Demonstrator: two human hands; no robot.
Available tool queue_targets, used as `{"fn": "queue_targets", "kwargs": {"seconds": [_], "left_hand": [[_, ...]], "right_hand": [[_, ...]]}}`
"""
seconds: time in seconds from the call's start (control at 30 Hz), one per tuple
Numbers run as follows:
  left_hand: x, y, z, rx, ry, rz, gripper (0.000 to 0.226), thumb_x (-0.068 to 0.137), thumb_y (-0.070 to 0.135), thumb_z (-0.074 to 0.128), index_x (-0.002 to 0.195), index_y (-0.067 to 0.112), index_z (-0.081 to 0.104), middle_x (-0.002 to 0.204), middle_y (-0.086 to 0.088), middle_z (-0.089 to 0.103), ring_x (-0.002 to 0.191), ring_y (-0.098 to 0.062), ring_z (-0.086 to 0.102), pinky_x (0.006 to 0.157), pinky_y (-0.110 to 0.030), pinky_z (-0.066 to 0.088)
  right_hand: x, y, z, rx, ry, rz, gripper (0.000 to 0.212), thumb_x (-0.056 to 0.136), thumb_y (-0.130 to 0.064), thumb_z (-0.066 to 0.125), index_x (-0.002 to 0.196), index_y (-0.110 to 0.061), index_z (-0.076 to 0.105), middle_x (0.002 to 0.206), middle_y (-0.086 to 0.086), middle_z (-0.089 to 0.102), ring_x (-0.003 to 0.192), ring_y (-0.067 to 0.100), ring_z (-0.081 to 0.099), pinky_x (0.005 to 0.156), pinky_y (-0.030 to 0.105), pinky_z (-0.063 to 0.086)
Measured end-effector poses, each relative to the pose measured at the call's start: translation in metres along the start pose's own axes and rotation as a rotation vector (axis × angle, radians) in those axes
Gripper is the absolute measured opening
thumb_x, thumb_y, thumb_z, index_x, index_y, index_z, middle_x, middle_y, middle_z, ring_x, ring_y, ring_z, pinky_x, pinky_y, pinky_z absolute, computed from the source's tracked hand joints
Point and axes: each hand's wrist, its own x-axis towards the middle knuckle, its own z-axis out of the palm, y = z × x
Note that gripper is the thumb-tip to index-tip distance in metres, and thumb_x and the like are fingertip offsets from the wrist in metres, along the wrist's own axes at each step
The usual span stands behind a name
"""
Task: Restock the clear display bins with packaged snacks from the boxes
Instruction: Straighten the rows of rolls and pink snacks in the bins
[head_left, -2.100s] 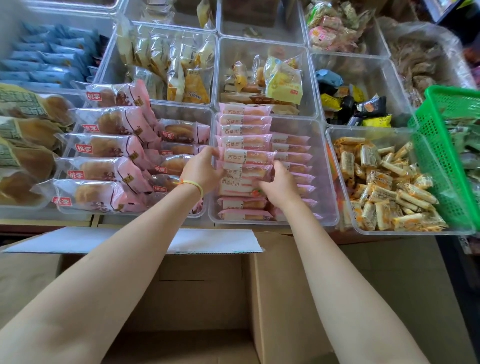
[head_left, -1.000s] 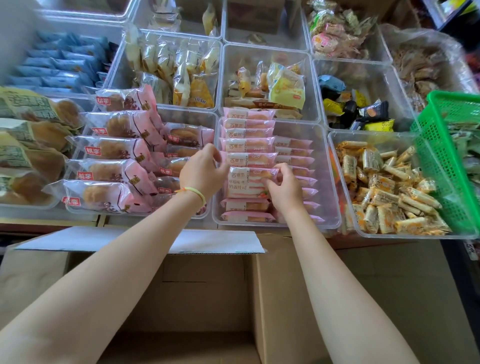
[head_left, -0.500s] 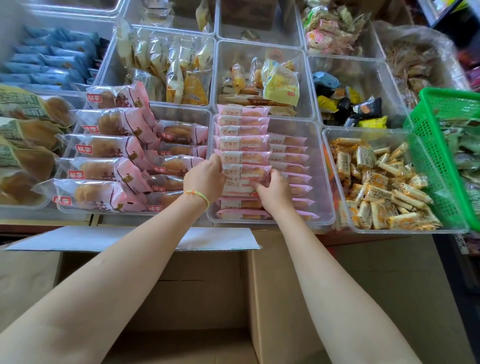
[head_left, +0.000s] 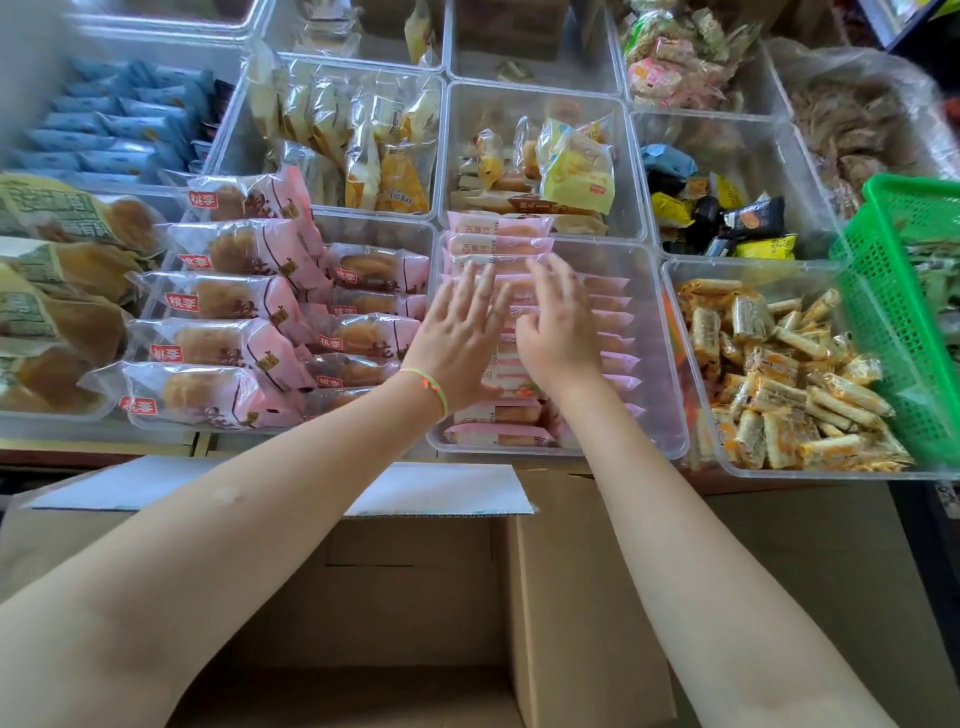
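Pink cake packets (head_left: 498, 228), stacked row under your fingers: left hand (head_left: 457, 343) flat, spread; right hand (head_left: 558, 332) relaxed, gripping nothing. Risk: uneven pressing topples the row sideways.

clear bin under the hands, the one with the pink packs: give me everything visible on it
The clear bin is a rectangular tub of transparent plastic with a rounded rim, in the front row above the open cardboard box. Inside, flat pink snack packs overlap in two rows front to back; the left row sits higher. The left hand and right hand lie fingers spread on the left row. Neighbouring bins flank both sides.
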Motion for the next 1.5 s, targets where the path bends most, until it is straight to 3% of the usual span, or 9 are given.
{"fn": "queue_targets", "kwargs": {"seconds": [0.1,0.27,0.43,0.67,0.8,0.93,1.13,1.37,1.5], "left_hand": [[0.012,0.009,0.009,0.013,-0.017,0.006,0.117,0.085,0.076,0.043,0.152,0.004,-0.019,0.160,-0.024,-0.017,0.147,-0.043,-0.015,0.121,-0.052,-0.004],[0.021,0.008,0.027,-0.020,0.032,-0.014,0.107,0.091,0.066,0.045,0.152,0.005,-0.019,0.160,-0.024,-0.017,0.147,-0.043,-0.014,0.121,-0.054,-0.002],[0.022,0.005,0.034,-0.014,0.064,0.024,0.106,0.090,0.065,0.044,0.152,0.007,-0.020,0.160,-0.024,-0.015,0.148,-0.043,-0.013,0.121,-0.055,0.000],[0.023,0.006,0.031,0.021,0.051,0.033,0.116,0.084,0.075,0.046,0.153,0.006,-0.017,0.161,-0.025,-0.009,0.148,-0.045,-0.008,0.120,-0.056,0.002],[0.028,0.015,0.029,0.022,0.089,0.010,0.107,0.088,0.066,0.047,0.154,0.005,-0.010,0.160,-0.028,-0.005,0.147,-0.049,-0.004,0.119,-0.059,0.004],[0.038,0.017,0.031,-0.029,0.122,0.008,0.078,0.099,0.045,0.030,0.154,0.008,-0.011,0.161,-0.026,-0.008,0.147,-0.047,-0.008,0.119,-0.059,0.002],[0.045,0.009,0.031,-0.090,0.096,0.011,0.103,0.085,0.074,0.034,0.155,0.014,-0.012,0.161,-0.026,-0.010,0.147,-0.048,-0.010,0.119,-0.059,0.002],[0.045,0.008,0.031,-0.095,0.102,0.027,0.104,0.084,0.078,0.033,0.156,0.016,-0.009,0.162,-0.025,-0.004,0.147,-0.048,-0.005,0.119,-0.060,0.001],[0.047,0.007,0.030,-0.091,0.077,0.028,0.103,0.084,0.078,0.030,0.156,0.017,-0.009,0.161,-0.025,-0.006,0.147,-0.048,-0.006,0.118,-0.061,0.001]], "right_hand": [[0.022,0.001,0.003,0.166,0.003,0.145,0.048,0.101,-0.009,0.038,0.148,-0.013,0.042,0.155,0.009,0.036,0.142,0.025,0.035,0.115,0.038,0.031],[0.035,0.009,0.000,0.500,-0.098,0.529,0.030,0.098,-0.028,0.050,0.125,-0.016,0.055,0.118,0.001,0.060,0.110,0.020,0.056,0.086,0.032,0.042],[0.014,0.014,0.013,0.532,-0.108,0.537,0.030,0.099,-0.034,0.049,0.124,-0.017,0.052,0.107,-0.005,0.058,0.100,0.017,0.054,0.082,0.033,0.039],[0.023,0.018,0.004,0.630,-0.107,0.564,0.034,0.097,-0.037,0.054,0.125,-0.017,0.054,0.113,-0.006,0.059,0.097,0.007,0.054,0.076,0.024,0.039],[0.036,0.015,0.002,0.753,-0.091,0.563,0.043,0.102,-0.040,0.046,0.140,-0.020,0.051,0.137,-0.003,0.052,0.120,0.010,0.046,0.097,0.028,0.034],[0.038,0.017,0.003,0.827,-0.121,0.623,0.051,0.104,-0.045,0.041,0.148,-0.021,0.045,0.153,0.000,0.042,0.138,0.014,0.038,0.099,0.027,0.030],[0.038,0.020,0.007,0.839,-0.130,0.587,0.052,0.105,-0.046,0.039,0.151,-0.023,0.042,0.160,-0.001,0.034,0.146,0.014,0.030,0.104,0.025,0.025],[0.037,0.031,0.001,0.758,-0.132,0.587,0.061,0.101,-0.060,0.036,0.150,-0.025,0.044,0.158,0.001,0.036,0.146,0.020,0.031,0.110,0.031,0.025],[0.078,0.072,0.023,0.735,-0.080,0.652,0.100,0.064,-0.101,0.033,0.141,-0.039,0.049,0.150,0.003,0.045,0.143,0.037,0.033,0.116,0.064,0.019]]}}
